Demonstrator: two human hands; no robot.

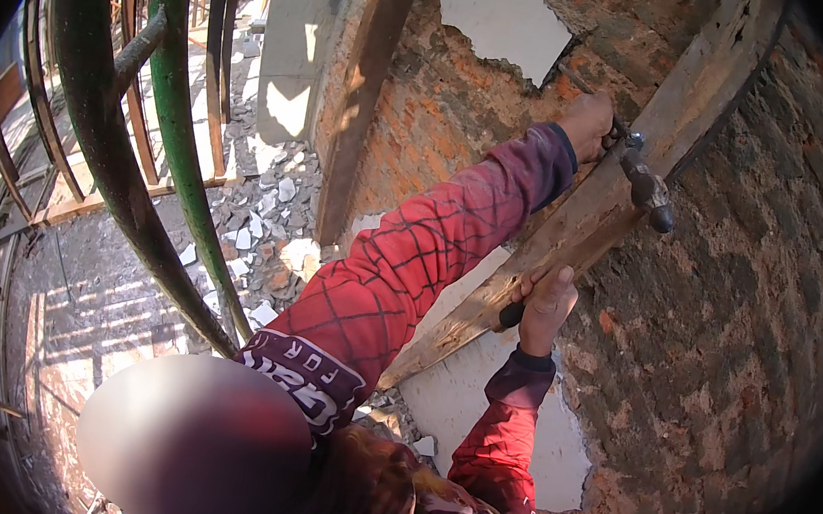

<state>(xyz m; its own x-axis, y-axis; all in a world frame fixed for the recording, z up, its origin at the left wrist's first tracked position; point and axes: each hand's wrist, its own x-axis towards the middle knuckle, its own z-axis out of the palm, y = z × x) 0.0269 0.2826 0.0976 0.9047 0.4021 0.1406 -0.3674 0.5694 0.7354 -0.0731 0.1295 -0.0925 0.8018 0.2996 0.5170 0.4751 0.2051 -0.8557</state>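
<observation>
The right hand [548, 306] gripped the hammer [649, 188] low, its fingers wrapped around the handle's dark end, presumably for leverage, with the head in front of the timber [705, 92]. The left hand [590, 122] pinched a dark piece [620, 130], partly hidden, just beside the head, apparently to steady it; the timber slanted across the wall [741, 296].

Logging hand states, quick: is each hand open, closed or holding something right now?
Left hand: closed on a small dark tool; its exact kind cannot be told.
Right hand: closed, holding a hammer by its handle.
</observation>
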